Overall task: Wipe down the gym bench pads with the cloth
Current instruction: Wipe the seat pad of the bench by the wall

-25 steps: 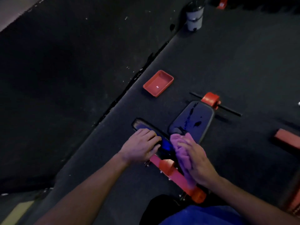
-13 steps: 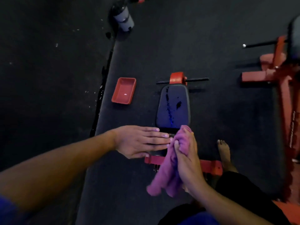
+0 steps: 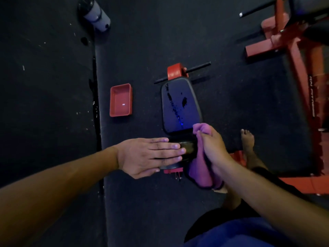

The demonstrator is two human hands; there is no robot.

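A low gym bench lies on the dark floor. Its far pad (image 3: 179, 106) is dark blue-black with wet streaks and spots on it. The near pad (image 3: 188, 147) is mostly covered by my hands. My left hand (image 3: 151, 155) lies flat on the near pad with straight fingers. My right hand (image 3: 214, 150) grips a purple cloth (image 3: 201, 168) at the right end of that pad; the cloth hangs down below the hand. The bench's red frame (image 3: 175, 72) shows beyond the far pad and under the near one.
A red plastic tray (image 3: 121, 100) sits on the floor left of the bench. A grey bottle (image 3: 96, 14) stands at the top left. A red machine frame (image 3: 292, 50) fills the right side. A bare foot (image 3: 248, 145) stands right of the bench.
The view has swung so the bench now points straight away. My left hand has flattened on the near pad. My right hand with the cloth has shifted to the pad's right end.
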